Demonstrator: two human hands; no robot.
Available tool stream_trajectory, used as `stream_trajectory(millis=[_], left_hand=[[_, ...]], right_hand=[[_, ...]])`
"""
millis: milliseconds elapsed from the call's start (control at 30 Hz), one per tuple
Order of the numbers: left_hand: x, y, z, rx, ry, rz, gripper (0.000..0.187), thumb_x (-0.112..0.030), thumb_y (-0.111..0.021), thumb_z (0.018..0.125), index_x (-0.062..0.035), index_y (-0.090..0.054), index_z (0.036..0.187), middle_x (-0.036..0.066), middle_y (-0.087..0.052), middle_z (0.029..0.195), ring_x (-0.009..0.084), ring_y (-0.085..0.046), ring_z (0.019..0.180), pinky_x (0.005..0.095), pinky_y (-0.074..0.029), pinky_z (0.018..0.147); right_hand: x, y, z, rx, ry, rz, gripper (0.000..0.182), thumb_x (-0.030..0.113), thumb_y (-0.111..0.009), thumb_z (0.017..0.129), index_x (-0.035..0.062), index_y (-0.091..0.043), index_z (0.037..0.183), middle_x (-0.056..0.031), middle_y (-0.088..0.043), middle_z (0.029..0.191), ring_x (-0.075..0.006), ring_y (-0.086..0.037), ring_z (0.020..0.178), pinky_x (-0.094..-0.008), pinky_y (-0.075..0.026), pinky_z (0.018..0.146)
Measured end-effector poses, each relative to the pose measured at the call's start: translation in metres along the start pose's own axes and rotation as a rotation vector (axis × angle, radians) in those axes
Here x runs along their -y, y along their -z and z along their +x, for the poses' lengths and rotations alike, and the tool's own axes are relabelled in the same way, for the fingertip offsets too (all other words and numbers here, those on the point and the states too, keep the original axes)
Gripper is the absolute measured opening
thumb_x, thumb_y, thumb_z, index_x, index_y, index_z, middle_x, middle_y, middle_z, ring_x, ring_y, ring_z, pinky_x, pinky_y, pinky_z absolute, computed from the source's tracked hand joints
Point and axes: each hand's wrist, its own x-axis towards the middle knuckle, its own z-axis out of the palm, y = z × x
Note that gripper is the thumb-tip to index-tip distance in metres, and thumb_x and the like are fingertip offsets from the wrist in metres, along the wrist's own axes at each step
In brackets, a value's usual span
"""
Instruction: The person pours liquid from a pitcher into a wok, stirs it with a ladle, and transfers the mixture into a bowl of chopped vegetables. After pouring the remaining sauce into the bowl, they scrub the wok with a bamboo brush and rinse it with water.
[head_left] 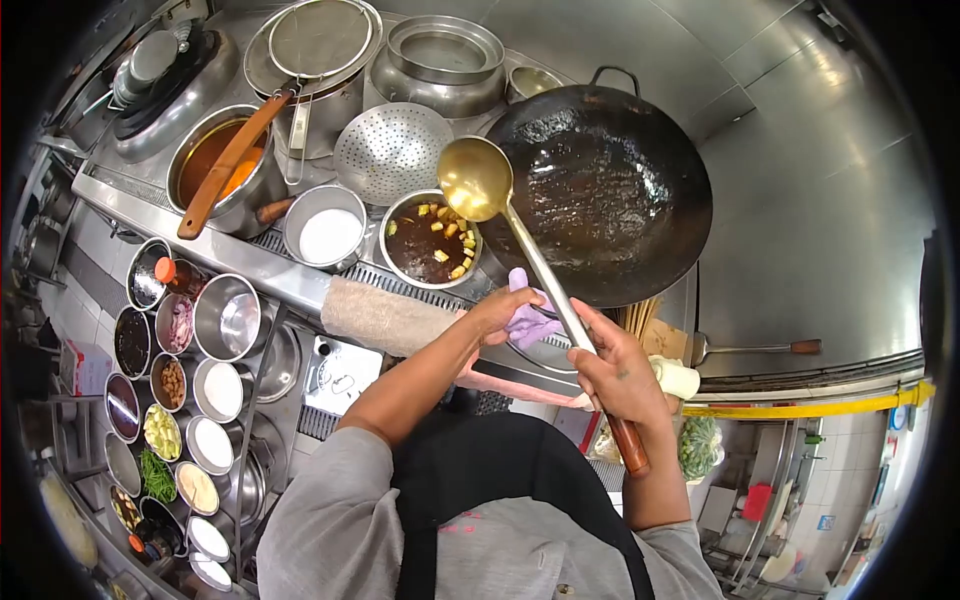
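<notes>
My right hand (622,368) is closed around the long metal shaft of a ladle (475,180), whose wooden handle end sticks out below the hand. The ladle's bowl is up between the wok and a metal bowl of dark sauce (412,240) with yellowish cubes. A dark wok (600,200), wet and glossy inside, rests on the stove. At its near rim, my left hand (495,316) grips a purple cloth (530,322). Whether the wok's near handle is inside the cloth is hidden.
A perforated strainer (393,152), a pot of white contents (325,228) and a pot of orange liquid (190,170) stand left of the wok. Several ingredient bowls (163,432) line the lower left. A spatula (760,348) lies at right. A beige towel (385,318) covers the counter edge.
</notes>
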Motion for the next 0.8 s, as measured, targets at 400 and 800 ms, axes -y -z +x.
stream_trajectory(millis=[400, 800], left_hand=[[-0.008, -0.014, 0.049, -0.100, -0.058, 0.083, 0.025, -0.012, -0.050, 0.087, 0.0059, -0.063, 0.098, 0.019, -0.068, 0.085, 0.0210, -0.065, 0.062, 0.0293, -0.052, 0.047], [-0.009, -0.050, 0.078, -0.410, -0.100, 0.012, 0.022, -0.017, -0.057, 0.088, 0.0035, -0.065, 0.090, 0.012, -0.066, 0.074, 0.0176, -0.059, 0.052, 0.0295, -0.044, 0.041]], right_hand=[[0.008, 0.083, 0.088, 0.011, 0.031, 0.262, 0.074, 0.002, -0.063, 0.086, 0.0037, -0.029, 0.151, -0.0048, -0.059, 0.084, -0.0094, -0.054, 0.055, -0.0239, -0.045, 0.044], [-0.018, 0.210, 0.356, -0.272, 0.117, -0.339, 0.053, 0.008, -0.062, 0.078, -0.0095, -0.051, 0.127, -0.0181, -0.064, 0.074, -0.0289, -0.064, 0.057, -0.0413, -0.052, 0.051]])
